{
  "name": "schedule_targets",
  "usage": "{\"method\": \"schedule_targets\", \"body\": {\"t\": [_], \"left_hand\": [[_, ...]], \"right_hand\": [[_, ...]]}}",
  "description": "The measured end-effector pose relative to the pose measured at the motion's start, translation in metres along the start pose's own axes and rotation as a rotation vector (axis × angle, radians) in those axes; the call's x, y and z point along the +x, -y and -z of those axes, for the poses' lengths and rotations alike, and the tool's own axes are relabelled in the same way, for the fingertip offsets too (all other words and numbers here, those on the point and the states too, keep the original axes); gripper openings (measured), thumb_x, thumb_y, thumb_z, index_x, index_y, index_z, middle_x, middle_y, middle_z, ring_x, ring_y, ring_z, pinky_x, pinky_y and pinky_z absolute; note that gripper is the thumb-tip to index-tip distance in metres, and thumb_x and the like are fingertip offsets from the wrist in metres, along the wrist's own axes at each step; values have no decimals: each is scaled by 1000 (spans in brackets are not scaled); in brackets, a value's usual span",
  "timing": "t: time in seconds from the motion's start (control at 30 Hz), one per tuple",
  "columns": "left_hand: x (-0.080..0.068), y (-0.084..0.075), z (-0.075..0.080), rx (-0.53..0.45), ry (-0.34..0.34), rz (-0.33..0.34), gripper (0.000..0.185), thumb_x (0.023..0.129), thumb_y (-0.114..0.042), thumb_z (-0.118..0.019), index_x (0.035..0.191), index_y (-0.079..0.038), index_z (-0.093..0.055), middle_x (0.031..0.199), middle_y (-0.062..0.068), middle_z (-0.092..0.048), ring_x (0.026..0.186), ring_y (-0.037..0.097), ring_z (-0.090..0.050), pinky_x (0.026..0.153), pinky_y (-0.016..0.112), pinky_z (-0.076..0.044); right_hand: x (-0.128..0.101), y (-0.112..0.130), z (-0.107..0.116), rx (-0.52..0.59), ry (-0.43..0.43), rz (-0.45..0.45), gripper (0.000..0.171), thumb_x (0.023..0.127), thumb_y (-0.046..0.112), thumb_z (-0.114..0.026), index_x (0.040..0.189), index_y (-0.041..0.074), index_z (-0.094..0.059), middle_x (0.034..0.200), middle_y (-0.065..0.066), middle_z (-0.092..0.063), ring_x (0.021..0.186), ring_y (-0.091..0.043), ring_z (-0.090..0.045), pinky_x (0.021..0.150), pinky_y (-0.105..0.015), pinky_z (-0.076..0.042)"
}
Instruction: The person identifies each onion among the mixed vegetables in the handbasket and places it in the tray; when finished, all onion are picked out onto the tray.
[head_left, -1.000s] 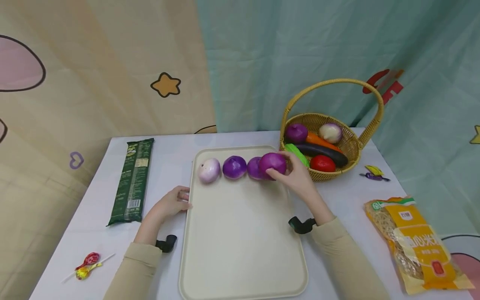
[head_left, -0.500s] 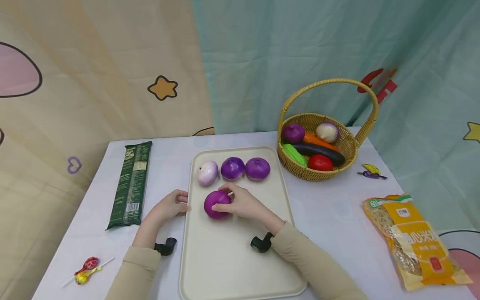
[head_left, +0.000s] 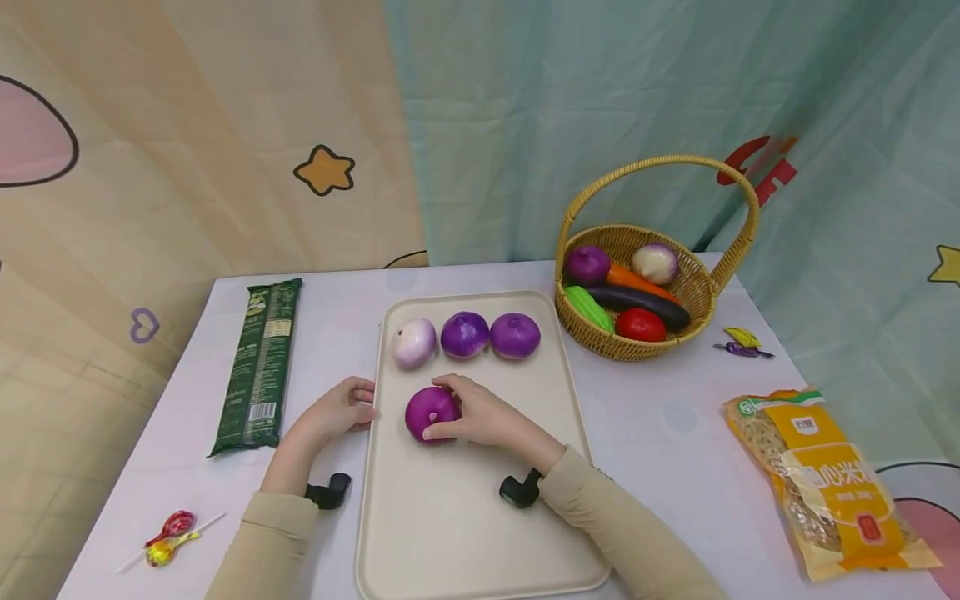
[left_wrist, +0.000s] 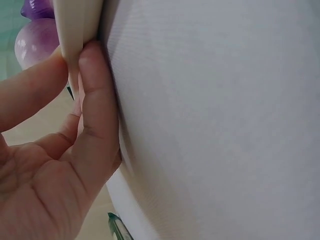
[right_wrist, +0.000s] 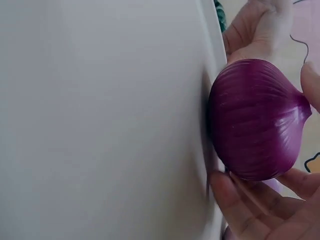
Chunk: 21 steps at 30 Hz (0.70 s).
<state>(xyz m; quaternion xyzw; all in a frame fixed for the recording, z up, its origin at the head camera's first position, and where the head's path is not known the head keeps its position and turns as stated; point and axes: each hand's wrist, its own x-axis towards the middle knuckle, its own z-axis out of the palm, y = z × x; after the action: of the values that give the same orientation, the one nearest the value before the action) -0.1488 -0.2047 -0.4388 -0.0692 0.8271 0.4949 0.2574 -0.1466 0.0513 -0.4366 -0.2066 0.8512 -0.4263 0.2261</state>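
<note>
A cream tray point(head_left: 480, 525) lies on the table. My left hand point(head_left: 337, 414) pinches its left edge; in the left wrist view the thumb point(left_wrist: 35, 90) is on the upper side and a finger point(left_wrist: 95, 90) on the under side. My right hand point(head_left: 491, 417) is around a purple onion point(head_left: 422, 410) low over the left middle of the tray. The onion point(right_wrist: 257, 120) is at the tray surface in the right wrist view, its stem by my thumb point(right_wrist: 312, 87). Behind it on the tray stand a pale purple-white vegetable point(head_left: 413, 343) and two purple onions point(head_left: 465, 335).
At the back right, a wicker basket point(head_left: 637, 350) holds several vegetables, including an eggplant point(head_left: 637, 304) and a tomato point(head_left: 641, 325). Wrapped candies point(head_left: 742, 342) and a yellow food bag point(head_left: 832, 483) lie right. A green packet point(head_left: 258, 367) and lollipops point(head_left: 172, 537) lie left.
My right hand has carried the purple onion from the tray's back right, left and nearer, to the row's front. Lately it has barely moved; the onion's stem now shows. My left hand stays at the edge.
</note>
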Motion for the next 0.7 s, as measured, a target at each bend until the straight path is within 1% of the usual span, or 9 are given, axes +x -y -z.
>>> {"method": "schedule_targets", "body": {"t": [0.07,0.2,0.27,0.33,0.37,0.47,0.53,0.6,0.7], "left_hand": [[-1,0,0,-6,2,-2,49,93,0,-58,136,11,-37,118,23,-51,97,21,-61,84,32,-59],[-2,0,1,-16,-5,2,49,92,0,-59,135,10,-38,118,22,-51,96,20,-60,83,31,-59],[-2,1,2,-17,-4,1,49,92,0,-59,135,10,-38,118,22,-51,96,20,-61,84,31,-59],[-1,1,2,-19,0,-8,49,92,0,-59,135,10,-38,119,23,-51,97,20,-61,84,32,-59],[-1,1,2,-20,2,-11,49,92,0,-59,136,10,-38,119,23,-51,97,20,-61,85,32,-59],[0,1,2,-29,2,-13,48,92,0,-59,135,10,-39,119,22,-51,96,19,-62,85,31,-59],[0,0,2,-31,4,-17,48,92,1,-59,135,10,-39,118,22,-51,96,19,-62,84,31,-60],[-1,0,1,-32,7,-22,48,92,2,-58,135,11,-39,118,22,-51,95,19,-61,84,31,-60],[-3,0,1,-27,12,-28,49,91,2,-58,135,12,-38,117,23,-51,95,20,-61,83,33,-59]], "right_hand": [[-1,1,2,-16,1,-1,80,83,45,-76,146,10,-43,144,-9,-49,132,-24,-48,112,-42,-42],[-4,5,14,-14,-5,9,78,85,44,-74,147,9,-42,143,-10,-50,128,-25,-50,108,-41,-45],[-6,6,26,1,-27,27,75,86,43,-74,146,9,-44,143,-10,-51,128,-27,-50,105,-41,-48],[-8,7,44,19,-78,56,69,87,38,-74,143,6,-48,142,-12,-53,128,-30,-52,104,-43,-50],[-9,6,55,38,-117,75,65,88,34,-73,141,4,-50,141,-14,-54,127,-32,-53,104,-44,-50],[-16,1,93,66,-278,75,54,91,30,-70,136,4,-55,134,-15,-59,123,-33,-56,104,-46,-50],[-20,-7,118,90,-405,51,48,94,29,-67,132,3,-57,130,-16,-62,120,-32,-59,104,-47,-49],[-23,-18,141,109,-528,2,44,96,32,-64,130,5,-59,128,-16,-63,118,-30,-59,104,-46,-49],[-23,-35,167,148,-683,-49,44,96,32,-63,128,2,-59,127,-18,-63,118,-31,-58,107,-44,-47]]}}
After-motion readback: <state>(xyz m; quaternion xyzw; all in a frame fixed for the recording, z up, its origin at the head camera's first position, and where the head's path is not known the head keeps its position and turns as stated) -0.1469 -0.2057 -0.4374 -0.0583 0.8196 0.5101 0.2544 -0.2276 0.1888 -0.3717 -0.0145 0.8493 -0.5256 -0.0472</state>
